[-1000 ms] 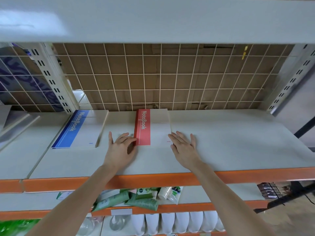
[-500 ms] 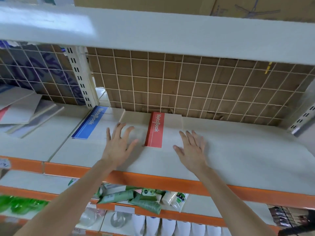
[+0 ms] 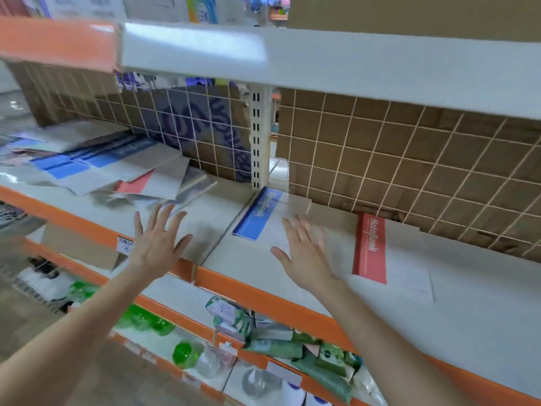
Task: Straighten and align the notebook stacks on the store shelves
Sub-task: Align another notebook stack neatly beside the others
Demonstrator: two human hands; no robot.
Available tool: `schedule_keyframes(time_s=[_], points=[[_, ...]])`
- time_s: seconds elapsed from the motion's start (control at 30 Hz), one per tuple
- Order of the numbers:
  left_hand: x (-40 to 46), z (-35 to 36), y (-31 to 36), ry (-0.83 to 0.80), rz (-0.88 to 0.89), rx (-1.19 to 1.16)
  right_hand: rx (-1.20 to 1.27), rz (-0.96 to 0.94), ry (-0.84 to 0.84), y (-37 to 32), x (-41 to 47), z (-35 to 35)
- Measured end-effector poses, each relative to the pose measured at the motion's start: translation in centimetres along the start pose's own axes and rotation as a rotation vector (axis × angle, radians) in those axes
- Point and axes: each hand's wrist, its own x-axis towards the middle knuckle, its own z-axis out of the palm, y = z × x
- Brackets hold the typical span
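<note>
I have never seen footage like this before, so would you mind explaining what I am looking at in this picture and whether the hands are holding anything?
There is no machine here: a person wears a wide-angle camera on the head, so the one view looks forward and down along their own arms at a store shelf with an orange front edge.

The left hand and the right hand are both spread open with straight fingers, and neither holds anything. The picture is blurred, so I cannot tell whether they touch the shelf.

On the shelf lie a blue-spined notebook stack beyond the right hand and a red-spined notebook stack to its right, both looking tidy. Further left is a messy notebook pile, fanned out and overlapping. The shelf below holds green tubes and bottles.
</note>
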Motion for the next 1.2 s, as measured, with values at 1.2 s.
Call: schedule_keyframes(time_s=[1.2], points=[[11.0, 3.3, -14.9, 0.275, 0.393, 0.216, -0.217, -0.101, 0.067, -20.6, 19.5, 7.4]])
